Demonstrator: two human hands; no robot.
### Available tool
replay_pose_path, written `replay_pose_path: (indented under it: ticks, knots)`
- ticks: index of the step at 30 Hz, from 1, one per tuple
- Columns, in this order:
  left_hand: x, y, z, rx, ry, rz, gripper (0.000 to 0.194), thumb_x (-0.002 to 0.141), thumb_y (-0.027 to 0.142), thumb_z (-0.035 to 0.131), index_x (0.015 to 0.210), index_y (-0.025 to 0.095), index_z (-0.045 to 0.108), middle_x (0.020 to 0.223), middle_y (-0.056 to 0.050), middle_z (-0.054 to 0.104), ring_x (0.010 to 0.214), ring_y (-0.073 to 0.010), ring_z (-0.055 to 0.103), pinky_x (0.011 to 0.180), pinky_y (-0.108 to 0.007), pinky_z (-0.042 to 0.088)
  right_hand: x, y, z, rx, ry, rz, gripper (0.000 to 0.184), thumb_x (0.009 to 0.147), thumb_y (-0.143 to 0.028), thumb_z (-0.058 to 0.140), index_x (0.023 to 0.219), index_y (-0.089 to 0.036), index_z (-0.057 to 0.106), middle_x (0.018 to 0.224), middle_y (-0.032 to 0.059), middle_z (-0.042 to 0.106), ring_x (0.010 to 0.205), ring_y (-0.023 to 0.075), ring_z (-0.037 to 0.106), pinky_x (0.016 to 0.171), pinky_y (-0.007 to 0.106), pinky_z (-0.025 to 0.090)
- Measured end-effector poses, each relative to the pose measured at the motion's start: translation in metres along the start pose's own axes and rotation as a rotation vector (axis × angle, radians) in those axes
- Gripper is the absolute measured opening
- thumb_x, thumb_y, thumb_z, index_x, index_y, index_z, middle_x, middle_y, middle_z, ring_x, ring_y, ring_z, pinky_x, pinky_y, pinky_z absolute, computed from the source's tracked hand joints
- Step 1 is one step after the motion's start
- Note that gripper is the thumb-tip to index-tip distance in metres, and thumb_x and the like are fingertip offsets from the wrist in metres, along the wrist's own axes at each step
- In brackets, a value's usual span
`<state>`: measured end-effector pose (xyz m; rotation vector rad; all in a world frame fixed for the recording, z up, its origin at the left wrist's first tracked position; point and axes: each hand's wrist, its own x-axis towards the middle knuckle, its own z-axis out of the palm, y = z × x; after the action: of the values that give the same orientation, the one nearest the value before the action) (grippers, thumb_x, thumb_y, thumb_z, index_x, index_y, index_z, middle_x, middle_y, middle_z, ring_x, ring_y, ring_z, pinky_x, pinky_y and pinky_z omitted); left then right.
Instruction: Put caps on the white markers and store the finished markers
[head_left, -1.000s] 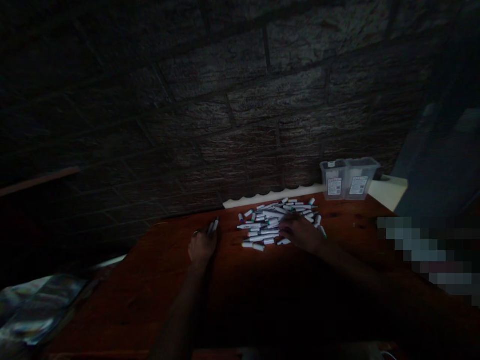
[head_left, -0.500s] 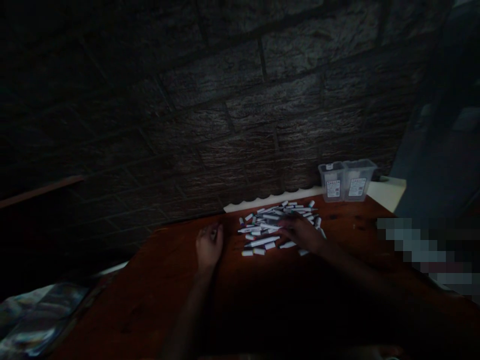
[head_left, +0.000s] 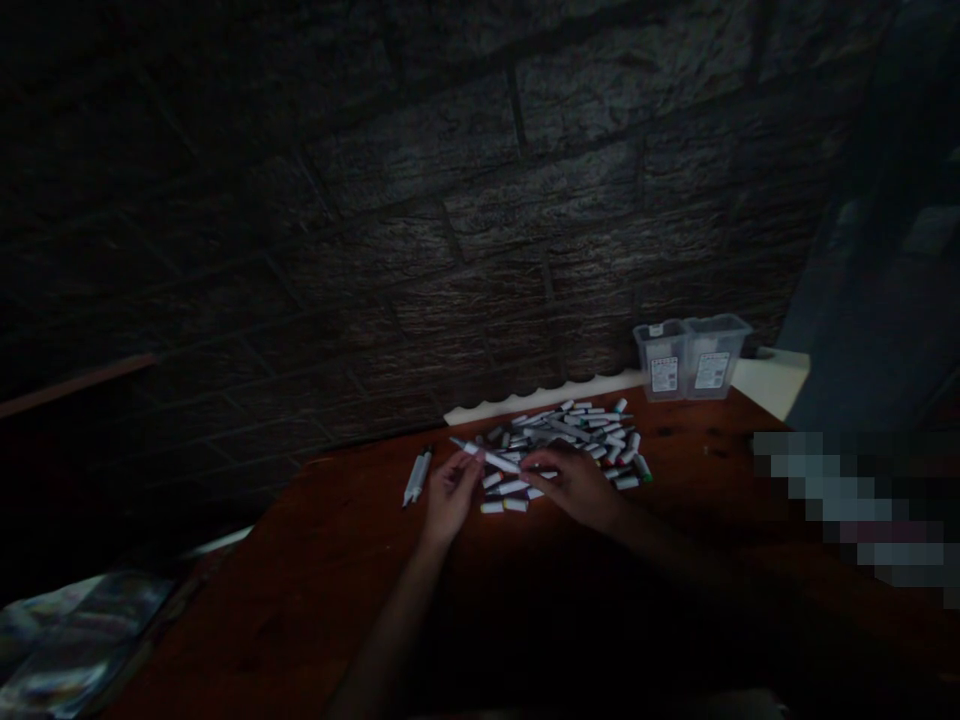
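Two hands, one pen: the left hand (head_left: 451, 492) and the right hand (head_left: 576, 485) come together at a white-barrelled marker (head_left: 498, 460), which slants just above the near left part of the marker pile (head_left: 574, 432), its grey end up and to the left.
Left grip: thumb and fingertips are pinched on the barrel, with hardly any gap beyond the pen's own thickness.
Right grip: thumb and forefinger are nearly together at the pen's other end — whether they clasp it or merely touch it, the dim light does not let me tell.
Pen's handling: probably light and stiff, with smooth plastic that could roll or slip; the middle of the barrel looks the safest hold (a bare nib, if the grey end is one, would be the delicate part).
Pile: white pens and short pieces, likely caps, lie crosswise over one another; two yellow-banded caps (head_left: 514, 506) sit at the near edge.
Set apart: a pair of markers (head_left: 417, 479) lies side by side on the wooden table (head_left: 330, 570), just left of the left hand.
Far right: two clear plastic bins (head_left: 709, 358), labelled in front, stand side by side near the brick-patterned wall (head_left: 480, 250).
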<state>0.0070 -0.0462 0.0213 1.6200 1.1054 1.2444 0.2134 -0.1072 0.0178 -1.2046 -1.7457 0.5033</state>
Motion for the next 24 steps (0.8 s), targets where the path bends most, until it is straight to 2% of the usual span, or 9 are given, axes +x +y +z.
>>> replay_pose_path:
  ticks: [3,5,8,12,17,20,24]
  knots:
    - [0.010,-0.003,-0.021,0.055,0.260,-0.048,0.043,0.080,0.052,0.054,0.092,0.012,0.066,0.085,-0.007,0.069,0.074,-0.0156,0.063,0.067,-0.024,0.049,0.001,0.011,-0.010,-0.236,-0.039,-0.044,0.020,0.088,-0.030,0.059,0.104,-0.021,0.068,0.103,0.0070,0.070,0.101,0.0209,0.062,0.092,0.035,0.046]
    - [0.013,-0.004,-0.036,0.273,0.337,-0.047,0.046,0.084,0.053,0.048,0.094,0.012,0.066,0.086,-0.008,0.070,0.076,-0.0174,0.063,0.067,-0.025,0.048,0.000,0.019,-0.012,-0.353,-0.114,-0.069,0.019,0.088,-0.023,0.058,0.102,-0.020,0.069,0.103,0.0078,0.070,0.105,0.0226,0.059,0.096,0.037,0.043]
    - [0.011,-0.005,-0.047,0.685,0.257,-0.042,0.046,0.088,0.052,0.045,0.099,0.015,0.068,0.084,-0.009,0.071,0.077,-0.0208,0.065,0.068,-0.028,0.047,-0.001,0.028,-0.011,-0.429,-0.180,-0.064,0.020,0.086,-0.018,0.057,0.100,-0.019,0.071,0.107,0.0081,0.069,0.107,0.0225,0.058,0.098,0.036,0.042]
    - [0.008,-0.008,-0.041,1.055,0.148,-0.099,0.044,0.087,0.054,0.048,0.113,0.025,0.067,0.100,-0.010,0.072,0.087,-0.0261,0.067,0.072,-0.032,0.047,-0.001,0.028,-0.008,-0.466,-0.194,-0.020,0.021,0.083,-0.020,0.061,0.102,-0.018,0.071,0.106,0.0086,0.069,0.106,0.0232,0.059,0.097,0.035,0.042]
    - [0.007,-0.012,-0.032,1.109,0.057,-0.139,0.043,0.084,0.055,0.054,0.115,0.028,0.065,0.103,-0.006,0.072,0.094,-0.0253,0.067,0.074,-0.031,0.049,0.000,0.023,-0.009,-0.506,-0.226,-0.059,0.024,0.086,-0.018,0.057,0.107,-0.017,0.069,0.110,0.0091,0.068,0.109,0.0235,0.057,0.101,0.036,0.039]
    - [0.006,-0.012,-0.036,1.104,0.021,-0.156,0.036,0.084,0.050,0.056,0.112,0.030,0.065,0.105,-0.004,0.072,0.096,-0.0242,0.066,0.074,-0.031,0.049,-0.001,0.024,-0.010,-0.545,-0.237,-0.090,0.026,0.089,-0.016,0.051,0.110,-0.013,0.067,0.113,0.0126,0.065,0.110,0.0244,0.055,0.101,0.037,0.039]
    - [0.006,-0.011,-0.046,1.139,0.043,-0.160,0.031,0.084,0.049,0.056,0.106,0.030,0.068,0.104,-0.003,0.072,0.096,-0.0235,0.066,0.079,-0.031,0.047,-0.002,0.027,-0.011,-0.539,-0.240,-0.108,0.024,0.089,-0.014,0.048,0.099,-0.015,0.070,0.107,0.0119,0.064,0.108,0.0244,0.054,0.101,0.039,0.038]
